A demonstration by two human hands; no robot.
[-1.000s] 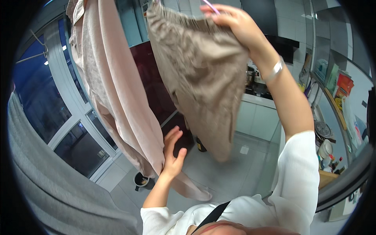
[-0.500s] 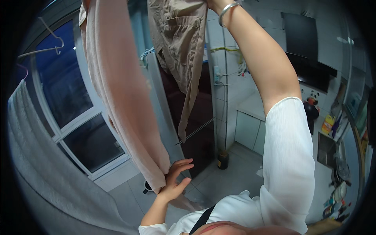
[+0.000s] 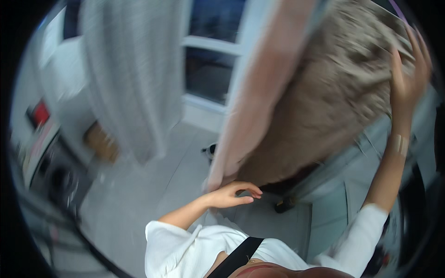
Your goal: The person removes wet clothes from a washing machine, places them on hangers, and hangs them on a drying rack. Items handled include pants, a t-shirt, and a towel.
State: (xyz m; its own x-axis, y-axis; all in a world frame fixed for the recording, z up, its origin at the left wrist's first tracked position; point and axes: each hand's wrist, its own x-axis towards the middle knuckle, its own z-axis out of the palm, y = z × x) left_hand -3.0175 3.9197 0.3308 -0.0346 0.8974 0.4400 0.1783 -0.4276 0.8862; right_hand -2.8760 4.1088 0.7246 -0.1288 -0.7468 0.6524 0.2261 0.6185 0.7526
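Observation:
A brown garment (image 3: 324, 111), creased near its top, hangs spread out at the upper right, smeared by motion. Against its outer edge my right hand (image 3: 410, 76) is raised, thumb and fingers stretched apart; whether it presses on the cloth is hard to tell. Beside the brown garment a long pink cloth (image 3: 269, 69) hangs down on its left. My left hand (image 3: 232, 193) is at the lower end of the pink cloth, fingers loosely curved and apart from the thumb, with nothing between them.
A grey curtain-like cloth (image 3: 132, 74) hangs at the left, before a white-framed window (image 3: 211, 69). A front-loading washing machine (image 3: 60, 178) stands at the far left. A dark container (image 3: 284, 204) is on the floor near pale cabinets (image 3: 328, 215). A purple strip (image 3: 397, 10) shows at top right.
The view has swung left. The brown garment, narrow before, now spreads wide beside the pink cloth. My right hand, mostly cut off at the top earlier, now shows at the garment's right edge.

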